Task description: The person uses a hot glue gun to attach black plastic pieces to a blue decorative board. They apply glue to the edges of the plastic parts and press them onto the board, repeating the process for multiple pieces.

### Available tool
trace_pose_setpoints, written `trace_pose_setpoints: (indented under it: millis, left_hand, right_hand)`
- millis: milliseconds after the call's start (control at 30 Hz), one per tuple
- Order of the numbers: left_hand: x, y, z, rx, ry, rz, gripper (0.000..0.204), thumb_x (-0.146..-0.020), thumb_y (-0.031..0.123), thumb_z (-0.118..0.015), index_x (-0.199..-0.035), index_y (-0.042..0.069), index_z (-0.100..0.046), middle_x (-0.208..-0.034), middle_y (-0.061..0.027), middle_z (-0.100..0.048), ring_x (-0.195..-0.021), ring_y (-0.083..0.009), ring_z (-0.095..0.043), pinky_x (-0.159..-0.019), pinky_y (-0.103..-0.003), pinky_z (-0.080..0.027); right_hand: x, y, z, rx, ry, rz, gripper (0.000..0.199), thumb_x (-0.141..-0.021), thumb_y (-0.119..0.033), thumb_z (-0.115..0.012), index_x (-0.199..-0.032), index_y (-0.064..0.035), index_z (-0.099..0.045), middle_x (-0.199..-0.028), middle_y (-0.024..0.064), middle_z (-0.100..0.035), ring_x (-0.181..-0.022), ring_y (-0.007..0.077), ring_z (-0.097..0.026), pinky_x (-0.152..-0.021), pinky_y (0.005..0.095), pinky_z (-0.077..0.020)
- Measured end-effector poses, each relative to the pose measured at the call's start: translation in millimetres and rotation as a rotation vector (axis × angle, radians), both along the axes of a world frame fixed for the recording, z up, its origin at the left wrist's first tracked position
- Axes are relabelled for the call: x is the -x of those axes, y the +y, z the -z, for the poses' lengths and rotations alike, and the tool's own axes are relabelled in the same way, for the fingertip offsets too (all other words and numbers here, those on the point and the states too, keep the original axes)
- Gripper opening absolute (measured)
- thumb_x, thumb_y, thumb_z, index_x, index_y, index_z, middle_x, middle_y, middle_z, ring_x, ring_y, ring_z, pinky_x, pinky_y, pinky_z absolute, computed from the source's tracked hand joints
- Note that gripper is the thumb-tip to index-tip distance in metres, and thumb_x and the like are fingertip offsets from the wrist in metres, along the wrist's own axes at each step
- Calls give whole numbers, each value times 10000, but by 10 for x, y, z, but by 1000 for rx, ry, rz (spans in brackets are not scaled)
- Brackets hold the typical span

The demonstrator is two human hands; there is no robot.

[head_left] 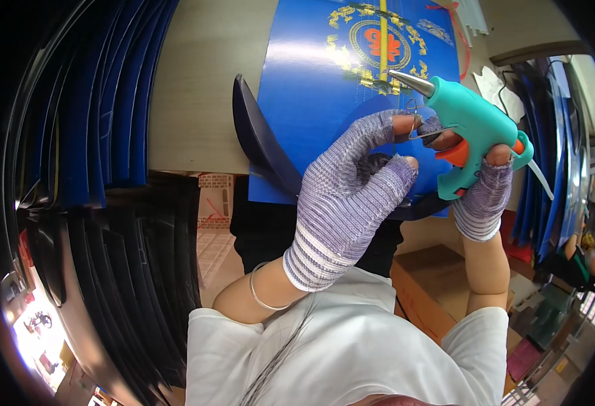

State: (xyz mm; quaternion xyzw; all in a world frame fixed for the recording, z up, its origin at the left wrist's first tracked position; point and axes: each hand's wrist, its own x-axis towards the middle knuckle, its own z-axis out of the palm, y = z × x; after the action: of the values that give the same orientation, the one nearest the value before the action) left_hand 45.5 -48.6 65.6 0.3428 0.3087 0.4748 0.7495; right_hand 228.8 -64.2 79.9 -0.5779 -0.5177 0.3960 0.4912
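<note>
My right hand [486, 193], in a purple and white striped fingerless glove, is wrapped round the handle of a teal hot glue gun [472, 105]. The gun has an orange trigger, and its metal nozzle points up and left over a blue printed sheet [297, 88]. A white glue stick [541, 177] sticks out of its back. My left hand [348, 186], gloved alike, is curved with thumb and fingers apart. Its fingertips are beside the gun's wire stand [416, 122]; whether they touch it I cannot tell. A dark blue curved strip [260, 135] bends up at the sheet's left.
A yellow band [383, 40] runs down the sheet over gold dragons and a red emblem. Stacks of blue panels [118, 101] and black panels [128, 284] stand at the left. More blue panels [561, 155] are at right, above a cardboard box [426, 277]. Another person [578, 267] is far right.
</note>
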Motion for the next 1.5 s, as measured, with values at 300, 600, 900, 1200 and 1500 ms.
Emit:
trace_pose_setpoints:
  millis: [300,600,900,1200,1500]
  left_hand:
    - [69,-105,128,-397,353,-138,478,-889,-4,-607,-1357,-24,-510,-1311,-153,-572,-1060,-177,-598,-881,-300,-513]
    - [123,-114,64,-134,152,9,494,-927,37,-550,-1405,-51,-466,-1397,-170,-534,-1246,-260,-550,-1010,-370,-469]
    - [93,-113,164,-134,65,16,514,-915,54,-560,-1407,-59,-463,-1411,-178,-520,-1263,-264,-539,-1019,-379,-466]
    - [-26,-163,259,-366,295,-54,501,-841,-60,-549,-1341,-36,-528,-1246,-188,-592,-1003,-231,-629,-851,-308,-531]
    - [50,-157,160,-380,372,-52,493,-835,-42,-546,-1327,-37,-541,-1227,-211,-603,-1000,-267,-626,-854,-313,-524]
  right_hand:
    - [13,-4,65,-45,54,17,519,-931,-476,-628,-1070,22,-662,-931,121,-711,-867,224,-689,-789,339,-534]
    - [-181,-65,94,95,-112,128,460,-869,-445,-723,-1084,-41,-674,-902,62,-725,-716,83,-622,-577,212,-466]
    - [-153,17,64,14,-97,35,464,-885,-492,-677,-1033,-53,-703,-888,44,-732,-734,72,-634,-551,202,-458]
    - [-216,-24,85,72,-144,151,448,-888,-476,-685,-1055,-60,-692,-843,26,-713,-626,38,-564,-505,189,-432]
    - [-222,-23,108,68,-112,188,460,-881,-438,-715,-1118,-47,-663,-856,39,-696,-714,92,-621,-631,245,-504]
